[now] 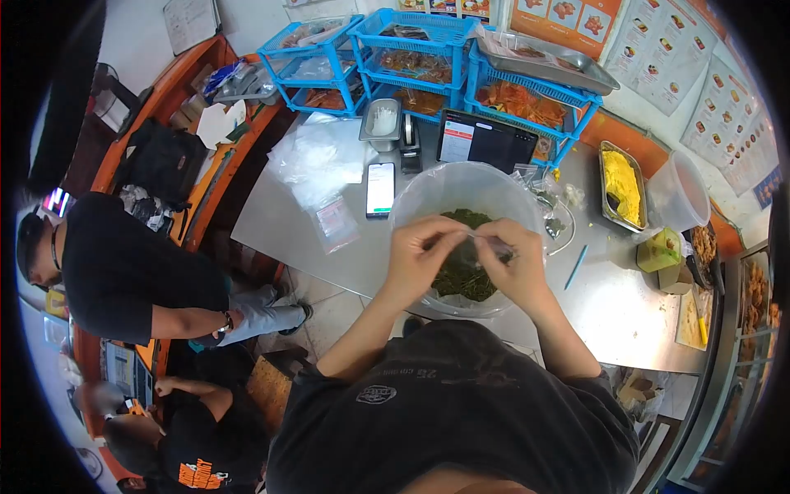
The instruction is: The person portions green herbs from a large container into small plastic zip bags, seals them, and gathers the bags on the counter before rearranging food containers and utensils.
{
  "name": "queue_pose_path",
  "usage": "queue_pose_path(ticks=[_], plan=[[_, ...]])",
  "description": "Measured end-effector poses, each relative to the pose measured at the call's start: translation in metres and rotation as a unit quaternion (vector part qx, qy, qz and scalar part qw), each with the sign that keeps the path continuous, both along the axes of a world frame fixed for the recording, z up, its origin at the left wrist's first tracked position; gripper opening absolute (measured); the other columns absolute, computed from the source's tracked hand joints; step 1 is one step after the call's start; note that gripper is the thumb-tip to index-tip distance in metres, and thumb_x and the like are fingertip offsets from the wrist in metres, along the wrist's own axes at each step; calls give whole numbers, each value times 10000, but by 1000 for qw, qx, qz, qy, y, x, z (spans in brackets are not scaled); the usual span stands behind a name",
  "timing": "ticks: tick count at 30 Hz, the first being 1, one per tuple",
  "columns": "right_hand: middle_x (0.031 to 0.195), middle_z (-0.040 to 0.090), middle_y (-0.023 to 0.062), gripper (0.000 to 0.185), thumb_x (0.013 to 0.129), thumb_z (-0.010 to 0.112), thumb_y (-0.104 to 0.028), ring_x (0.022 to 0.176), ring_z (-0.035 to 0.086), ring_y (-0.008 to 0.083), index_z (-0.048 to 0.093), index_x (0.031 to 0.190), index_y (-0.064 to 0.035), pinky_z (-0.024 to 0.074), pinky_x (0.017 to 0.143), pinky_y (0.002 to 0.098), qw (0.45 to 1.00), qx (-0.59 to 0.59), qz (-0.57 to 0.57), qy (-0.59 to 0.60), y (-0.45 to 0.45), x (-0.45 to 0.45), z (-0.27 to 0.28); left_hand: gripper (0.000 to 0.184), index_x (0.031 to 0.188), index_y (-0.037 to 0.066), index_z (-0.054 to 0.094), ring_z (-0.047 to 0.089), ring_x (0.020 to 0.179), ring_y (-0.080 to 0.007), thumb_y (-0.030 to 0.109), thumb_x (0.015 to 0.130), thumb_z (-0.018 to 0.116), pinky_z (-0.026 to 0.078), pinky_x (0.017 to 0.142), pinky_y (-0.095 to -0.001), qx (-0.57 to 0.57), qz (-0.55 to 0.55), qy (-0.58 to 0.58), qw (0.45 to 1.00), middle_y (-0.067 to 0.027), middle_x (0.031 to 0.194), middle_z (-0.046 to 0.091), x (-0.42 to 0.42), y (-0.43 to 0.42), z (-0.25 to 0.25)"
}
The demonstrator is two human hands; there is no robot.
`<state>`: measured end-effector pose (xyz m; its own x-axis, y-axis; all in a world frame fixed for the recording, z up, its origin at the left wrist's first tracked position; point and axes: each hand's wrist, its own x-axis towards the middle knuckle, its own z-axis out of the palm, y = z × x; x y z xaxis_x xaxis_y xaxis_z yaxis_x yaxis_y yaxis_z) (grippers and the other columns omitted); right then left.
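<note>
Over the mouth of a clear tub (pixel 411 198), the person's two hands meet, thumb and fingertips of each drawn together. The left hand (pixel 422 249) and the right hand (pixel 518 259) pinch a thin, clear film (pixel 500 247), part of which hangs by the right fingers; whether it is a bag cannot be told. Below them, dark greens (pixel 465 282) lie inside the tub, which stands at the near edge of the table (pixel 629 305). Left of the tub lies a phone (pixel 380 189) with its screen lit, and next to it a heap of plastic bags (pixel 321 156). Behind the tub stand a metal pan (pixel 382 144), a tape dispenser (pixel 410 155) and a tablet (pixel 485 142), with blue racks (pixel 411 44) farther back. To the right are a thin blue stick (pixel 576 267) and a tray (pixel 619 220) of yellow food (pixel 623 183). Well apart on the left, one person (pixel 140 263) stands, looking down, and another person (pixel 206 436) is near a laptop (pixel 122 366).
</note>
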<state>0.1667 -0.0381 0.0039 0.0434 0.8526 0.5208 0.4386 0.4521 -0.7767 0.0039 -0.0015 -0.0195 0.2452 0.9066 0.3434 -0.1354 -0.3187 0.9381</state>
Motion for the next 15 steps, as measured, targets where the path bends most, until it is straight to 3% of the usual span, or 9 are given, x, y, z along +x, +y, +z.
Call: queue_pose_path(ticks=[3, 6, 9, 12, 15], plan=[[668, 603, 115, 53, 709, 640, 17, 605, 582, 229, 629, 759, 2, 455, 582, 292, 999, 25, 5, -20, 3, -4, -2, 77, 917, -33, 665, 613, 736, -116, 18, 872, 630, 473, 651, -234, 60, -12, 94, 994, -89, 853, 662, 1, -2, 10], [670, 601, 112, 64, 681, 630, 18, 620, 583, 216, 616, 740, -4, 456, 599, 299, 999, 12, 26, -44, 1, 3, 0, 63, 904, -28, 654, 608, 715, -111, 20, 873, 627, 481, 631, -240, 73, 17, 77, 994, -70, 810, 653, 5, -10, 4], [683, 601, 83, 76, 667, 619, 25, 633, 568, 169, 607, 734, -11, 444, 616, 282, 999, -23, -8, -30, -4, 32, -4, 65, 922, -6, 645, 606, 697, -108, 42, 883, 624, 491, 628, -237, -9, 103, -71, 992, -43, 782, 647, -4, -8, 7], [713, 604, 46, 76, 689, 624, 25, 654, 545, 122, 608, 755, -9, 429, 628, 256, 998, -34, -13, 56, -6, 54, -9, 79, 957, 3, 628, 611, 697, -99, 51, 897, 613, 514, 635, -235, -23, 109, -85, 990, -38, 801, 645, -30, 10, 18], [752, 609, 24, 69, 740, 632, 15, 679, 536, 99, 615, 806, 0, 422, 632, 239, 993, -66, 27, 91, -5, 25, 1, 118, 978, -5, 625, 622, 697, -95, 86, 902, 622, 521, 640, -228, -77, -13, -114, 990, -61, 845, 655, 1, -2, 15]])
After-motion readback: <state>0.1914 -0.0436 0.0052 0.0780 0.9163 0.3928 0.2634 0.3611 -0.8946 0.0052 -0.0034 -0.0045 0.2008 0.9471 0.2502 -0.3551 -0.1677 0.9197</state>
